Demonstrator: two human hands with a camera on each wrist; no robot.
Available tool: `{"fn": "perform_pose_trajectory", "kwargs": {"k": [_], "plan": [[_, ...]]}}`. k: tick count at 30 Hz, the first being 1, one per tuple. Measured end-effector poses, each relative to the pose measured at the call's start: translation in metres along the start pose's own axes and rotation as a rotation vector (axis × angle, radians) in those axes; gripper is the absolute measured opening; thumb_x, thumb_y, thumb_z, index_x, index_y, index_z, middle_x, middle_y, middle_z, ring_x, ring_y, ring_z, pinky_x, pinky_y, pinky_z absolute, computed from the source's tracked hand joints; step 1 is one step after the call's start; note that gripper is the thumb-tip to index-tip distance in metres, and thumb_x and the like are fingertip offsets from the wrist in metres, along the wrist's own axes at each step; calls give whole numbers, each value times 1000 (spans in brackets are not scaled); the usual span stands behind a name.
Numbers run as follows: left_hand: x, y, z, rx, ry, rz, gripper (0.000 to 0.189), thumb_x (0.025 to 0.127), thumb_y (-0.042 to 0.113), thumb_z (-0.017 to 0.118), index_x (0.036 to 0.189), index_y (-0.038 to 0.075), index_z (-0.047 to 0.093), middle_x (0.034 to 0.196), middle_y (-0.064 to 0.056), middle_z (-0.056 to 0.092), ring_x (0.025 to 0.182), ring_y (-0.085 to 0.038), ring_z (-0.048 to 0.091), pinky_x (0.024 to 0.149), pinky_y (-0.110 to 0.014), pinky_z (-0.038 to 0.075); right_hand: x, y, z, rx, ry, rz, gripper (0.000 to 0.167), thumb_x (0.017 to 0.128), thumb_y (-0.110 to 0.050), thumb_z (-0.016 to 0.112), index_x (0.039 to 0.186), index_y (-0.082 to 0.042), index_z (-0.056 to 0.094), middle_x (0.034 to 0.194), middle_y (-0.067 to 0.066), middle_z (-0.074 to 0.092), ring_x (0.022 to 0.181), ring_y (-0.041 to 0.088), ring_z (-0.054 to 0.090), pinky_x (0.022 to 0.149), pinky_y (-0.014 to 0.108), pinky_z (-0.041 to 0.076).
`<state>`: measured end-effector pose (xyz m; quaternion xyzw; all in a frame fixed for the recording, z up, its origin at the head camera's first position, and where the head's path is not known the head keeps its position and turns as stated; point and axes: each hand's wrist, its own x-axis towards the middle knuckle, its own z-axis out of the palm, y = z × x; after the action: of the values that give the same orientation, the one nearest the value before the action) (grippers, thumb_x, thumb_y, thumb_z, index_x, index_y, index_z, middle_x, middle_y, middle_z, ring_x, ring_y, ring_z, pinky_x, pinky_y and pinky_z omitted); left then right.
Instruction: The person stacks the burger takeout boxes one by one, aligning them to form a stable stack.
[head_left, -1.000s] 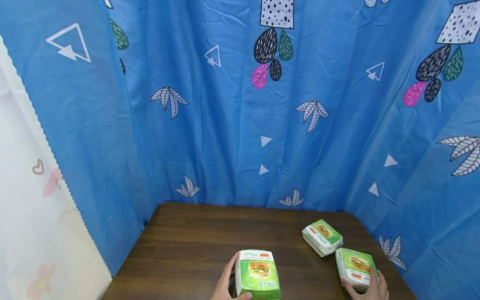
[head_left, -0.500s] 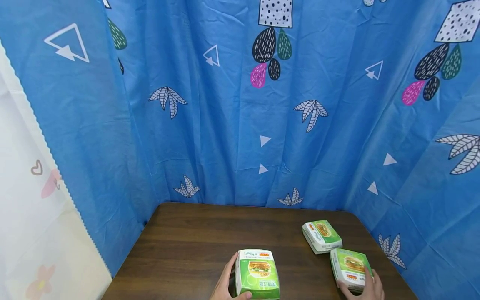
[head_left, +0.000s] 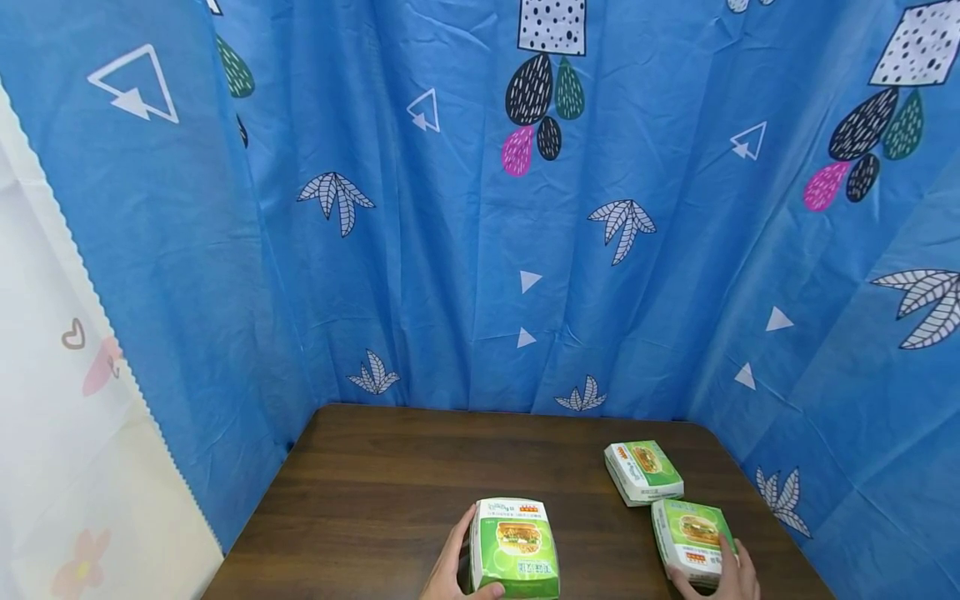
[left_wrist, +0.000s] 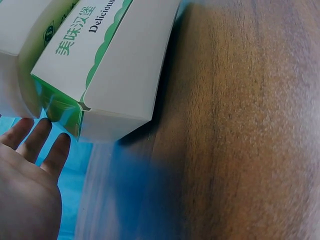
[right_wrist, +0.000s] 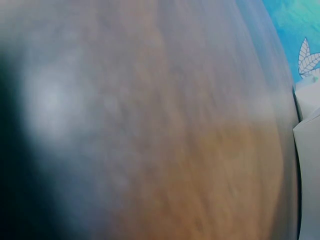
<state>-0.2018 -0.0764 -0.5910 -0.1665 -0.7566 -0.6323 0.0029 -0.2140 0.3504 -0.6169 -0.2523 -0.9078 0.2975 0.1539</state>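
Note:
A green-and-white burger box (head_left: 517,542) stands at the front middle of the table, with my left hand (head_left: 453,567) holding it by its left side and near edge. In the left wrist view, a burger box (left_wrist: 95,45) rests on the wood with a second box (left_wrist: 25,35) above it, like a stack; the fingers of my left hand (left_wrist: 30,175) reach to where they meet. At the right, my right hand (head_left: 727,575) grips another burger box (head_left: 693,537), thumb at its near left corner and fingers over its right side. Its white side (right_wrist: 310,165) edges into the right wrist view.
One more burger box (head_left: 645,472) lies just behind the right-hand one, their corners close together. The dark wooden table (head_left: 420,467) ends at a blue patterned curtain (head_left: 450,250) at the back and right. A pale curtain (head_left: 90,375) hangs at the left.
My right hand has slid its box a little to the left. The box behind it has turned slightly. My left hand and its box have stayed put.

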Motion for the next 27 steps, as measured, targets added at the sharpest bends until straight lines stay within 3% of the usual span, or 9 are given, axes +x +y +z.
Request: {"fn": "perform_pose_trajectory", "kwargs": {"k": [11,19,27], "plan": [[-1,0,0,-6,1,-20,97,88,22,78,165,11,20,153,-22,40,126,-30,53,88,-31,51,-8,-1,9,39,60,-22,121,67,-45,92,159,-2,26,155,34,22,136,57,24,103,72,31],[-2,1,2,-8,21,-38,97,87,23,79,165,16,22,151,-18,43,125,-24,53,89,-29,50,-11,-5,9,19,20,2,126,65,-52,92,159,-2,25,155,34,20,135,57,23,102,74,31],[-2,1,1,-35,8,-43,98,86,22,80,165,16,22,148,-14,45,122,-18,53,91,-27,49,-23,-14,8,30,54,-38,118,66,-44,93,157,0,30,153,33,23,133,55,27,101,72,33]]}}
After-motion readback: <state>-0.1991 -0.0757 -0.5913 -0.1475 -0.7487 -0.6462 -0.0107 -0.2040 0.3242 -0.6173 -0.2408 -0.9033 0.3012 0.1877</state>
